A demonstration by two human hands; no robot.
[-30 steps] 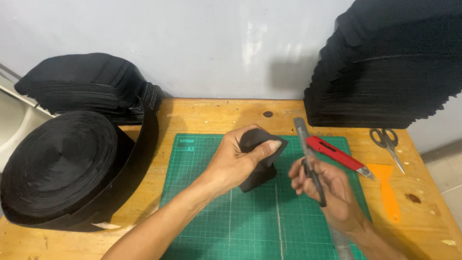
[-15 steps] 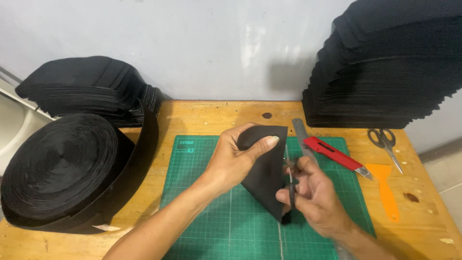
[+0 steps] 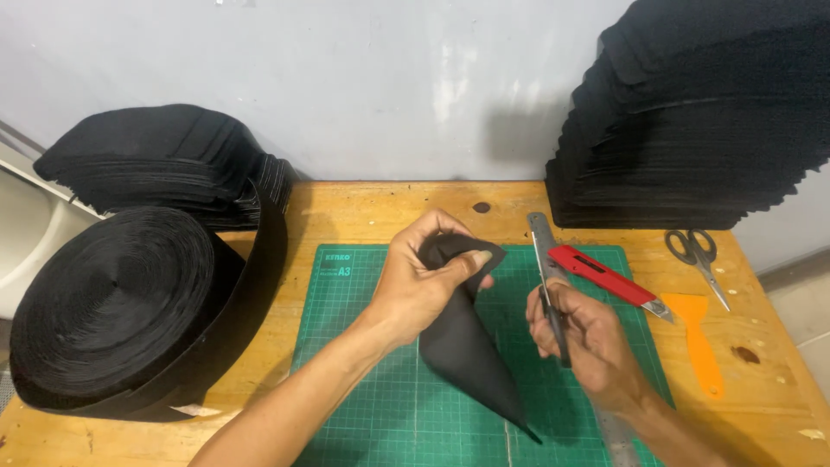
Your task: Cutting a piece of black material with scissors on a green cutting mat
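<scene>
My left hand (image 3: 424, 285) pinches the top of a black fabric piece (image 3: 462, 355) and holds it over the green cutting mat (image 3: 363, 380). The fabric hangs down folded into a long point that reaches the mat near its front edge. My right hand (image 3: 584, 337) is just right of the fabric, apart from it, closed around a thin dark tool (image 3: 554, 324) that points downward. A metal ruler (image 3: 543, 242) lies on the mat under that hand.
A big roll of black strip (image 3: 112, 303) stands at the left, with a stack of black pieces (image 3: 156, 160) behind it. A tall black stack (image 3: 709, 112) fills the back right. A red utility knife (image 3: 605, 275), scissors (image 3: 692, 251) and an orange scraper (image 3: 696, 342) lie at right.
The bunched fabric has unfolded into a long hanging point. My right hand went in to the fabric's lower edge, then drew back to the right with the dark tool.
</scene>
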